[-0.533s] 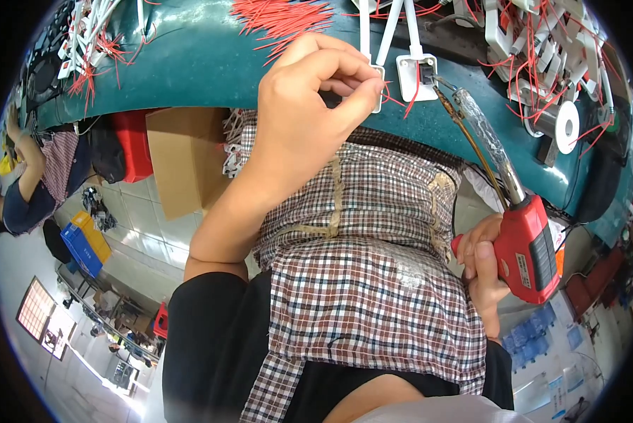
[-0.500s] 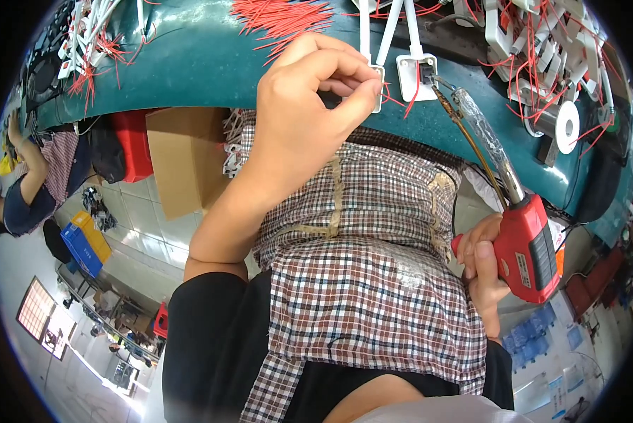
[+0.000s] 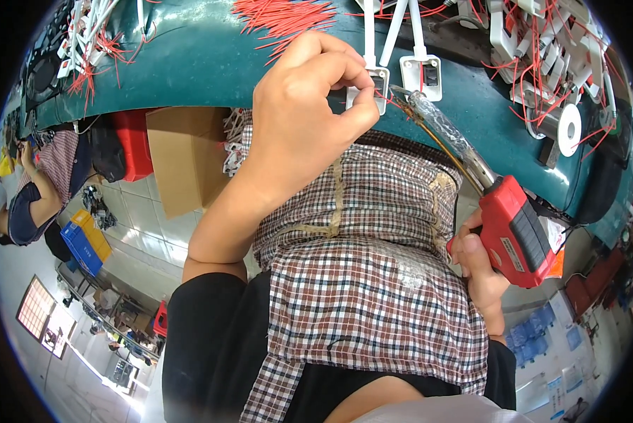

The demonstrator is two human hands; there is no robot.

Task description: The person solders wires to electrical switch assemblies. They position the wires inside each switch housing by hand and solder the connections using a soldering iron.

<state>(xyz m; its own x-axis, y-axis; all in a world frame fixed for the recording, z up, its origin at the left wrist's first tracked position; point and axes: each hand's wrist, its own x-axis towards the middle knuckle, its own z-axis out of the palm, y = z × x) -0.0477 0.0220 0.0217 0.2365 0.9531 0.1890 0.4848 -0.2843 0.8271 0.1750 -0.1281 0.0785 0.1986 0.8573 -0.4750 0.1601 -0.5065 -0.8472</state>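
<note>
My left hand (image 3: 302,116) is raised over the table edge, thumb and forefinger pinched on a short red wire (image 3: 380,94). The wire meets a small white plastic housing (image 3: 382,106) with a dark part inside, largely covered by my fingers. On the right, my right hand (image 3: 480,262) grips the handle of a red-and-black soldering gun (image 3: 513,229). Its long metal barrel slants up to the left, the tip close beside that housing; whether they touch I cannot tell. A second white housing (image 3: 406,74) with a black switch and a red wire lies just right of it.
Loose red wires (image 3: 284,20) are heaped on the green table (image 3: 182,67). At the right stand a solder spool (image 3: 568,130) and a pile of white housings (image 3: 556,53) with red wires. A cardboard box (image 3: 182,158) sits below the table edge. Another person (image 3: 45,190) is at far left.
The soldering gun has moved left, its tip going from the right housing to beside the left one. My left hand has shifted slightly, still pinching the wire.
</note>
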